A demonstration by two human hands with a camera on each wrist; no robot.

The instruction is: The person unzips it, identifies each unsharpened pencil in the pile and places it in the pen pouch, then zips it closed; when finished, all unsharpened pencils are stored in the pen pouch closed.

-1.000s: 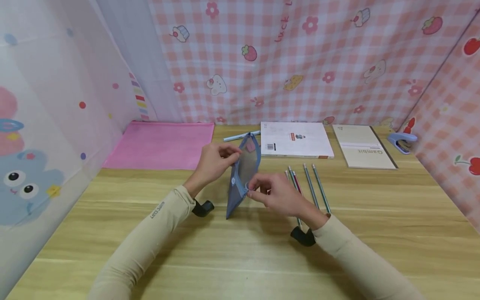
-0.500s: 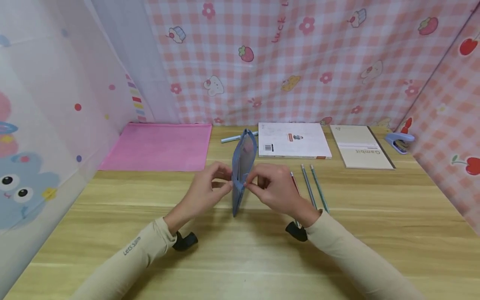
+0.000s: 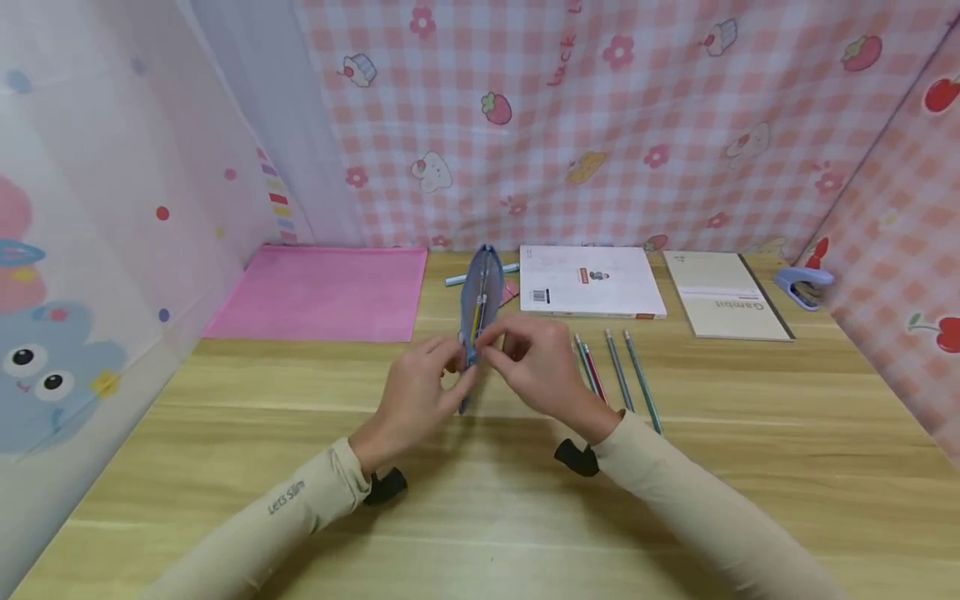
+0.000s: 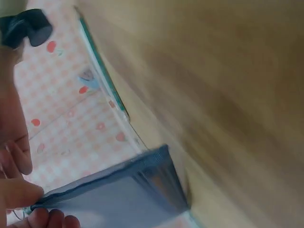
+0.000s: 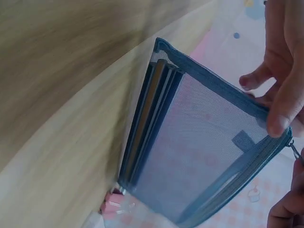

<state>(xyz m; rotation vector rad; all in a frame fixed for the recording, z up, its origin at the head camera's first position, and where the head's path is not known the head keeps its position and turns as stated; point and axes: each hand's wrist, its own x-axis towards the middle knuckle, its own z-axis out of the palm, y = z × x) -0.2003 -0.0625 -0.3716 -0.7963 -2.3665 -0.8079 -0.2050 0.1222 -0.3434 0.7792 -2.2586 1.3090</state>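
A blue mesh zip pouch stands on edge in the middle of the head view, its zipped top parted. Pens or pencils show inside; in the right wrist view, several dark and brown sticks lie along one end of it. My left hand pinches the pouch's near top corner between thumb and fingers. Close beside it, the fingers of my right hand pinch the zipper pull, a small loop seen at the corner in the right wrist view.
Several pencils lie right of my hands. Behind are a pink folder, a light-blue pen, a small pink object, a white book, a beige notebook and a lilac stapler-like thing. Printed curtains surround the table.
The pouch has turned more edge-on and moved slightly away, so its contents show from above. My left hand has gone from the pouch's upper side to its near corner, beside my right hand.
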